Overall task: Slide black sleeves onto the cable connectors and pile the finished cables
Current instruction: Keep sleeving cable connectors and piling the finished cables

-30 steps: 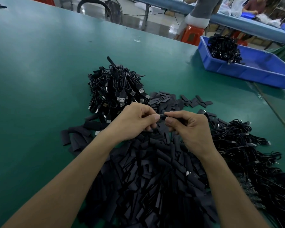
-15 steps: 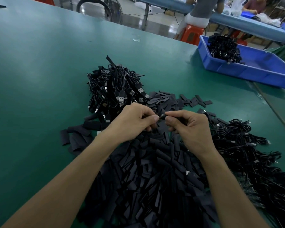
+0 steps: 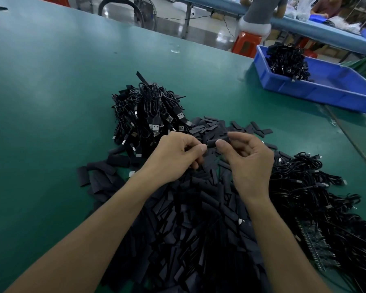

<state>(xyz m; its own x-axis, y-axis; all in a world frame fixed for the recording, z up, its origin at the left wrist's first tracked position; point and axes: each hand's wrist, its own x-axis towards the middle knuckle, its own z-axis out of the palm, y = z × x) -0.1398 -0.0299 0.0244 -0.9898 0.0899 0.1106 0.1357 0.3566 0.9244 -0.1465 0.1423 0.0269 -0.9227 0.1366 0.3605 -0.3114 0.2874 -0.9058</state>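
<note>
Item under work: one black sleeve (image 3: 217, 141), held above the table between the two hands, roughly level, its right end slightly farther away. Whether a connector sits inside it cannot be told.

Left hand (image 3: 175, 155): back of the hand up, fingers curled under. Thumb and forefinger tips meet on the left end of the sleeve. The forearm comes in from the near left.

Right hand (image 3: 249, 161): thumb and arched forefinger pinch the right end of the sleeve. The remaining fingers are loosely curled toward the palm. The forearm comes in from the near right. The two hands are close together, joined only by the sleeve.

Directly below and nearer: a broad heap of loose sleeves (image 3: 199, 229), spreading from under the hands to the near edge, with a scatter continuing just beyond the hands.

Far left of the hands: a mound of coiled black cables (image 3: 150, 111), with several USB plugs showing on its near side.

Right of the hands: a flatter tangle of cables (image 3: 315, 193), touching the sleeve heap.

All of it lies on a green table (image 3: 51, 92). At the far right stands a blue bin (image 3: 336, 96) with a bundle of cables (image 3: 287, 60) in its far end. Beyond it, a person (image 3: 260, 11) sits on an orange stool (image 3: 248, 42).
</note>
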